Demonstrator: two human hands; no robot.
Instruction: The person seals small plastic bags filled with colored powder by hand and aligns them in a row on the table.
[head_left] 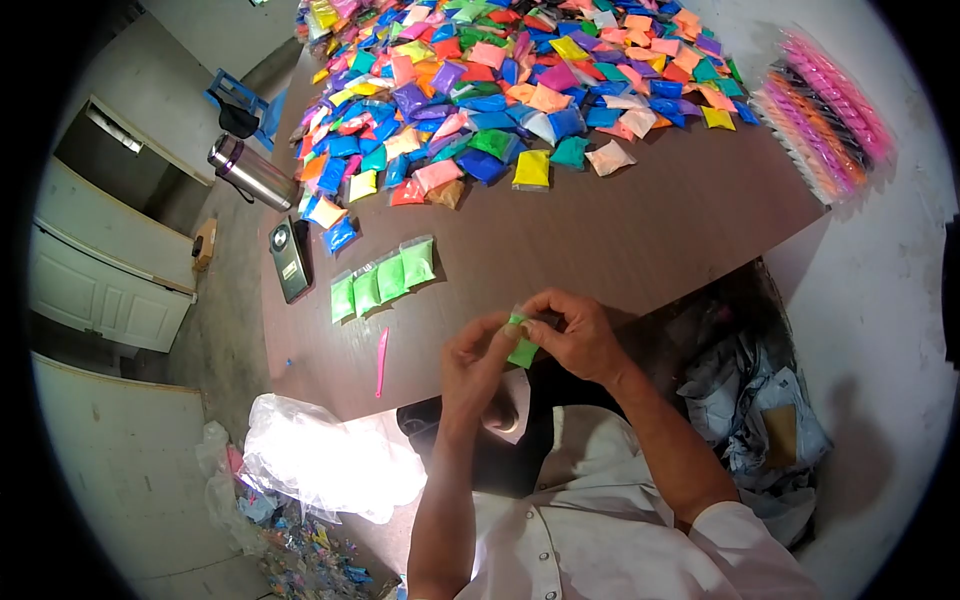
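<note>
Between my two hands, over the table's front edge, is a small light-green packet (pixel 523 352). My left hand (pixel 478 362) pinches its left side, and my right hand (pixel 578 338) pinches its top right, the fingertips of both close together. Several similar light-green packets (pixel 391 277) lie side by side in an overlapping row on the brown table (pixel 480 240), to the upper left of my hands. A thin pink plastic stick (pixel 382 362) rests on the table left of my left hand.
A large pile of colourful packets (pixel 490 100) covers the table's far part. At the left edge are a phone (pixel 290 262) and a steel flask (pixel 255 172). Bundles of pink and orange sticks (pixel 825 115) lie at the far right corner. Plastic bags (pixel 320 455) stand below left.
</note>
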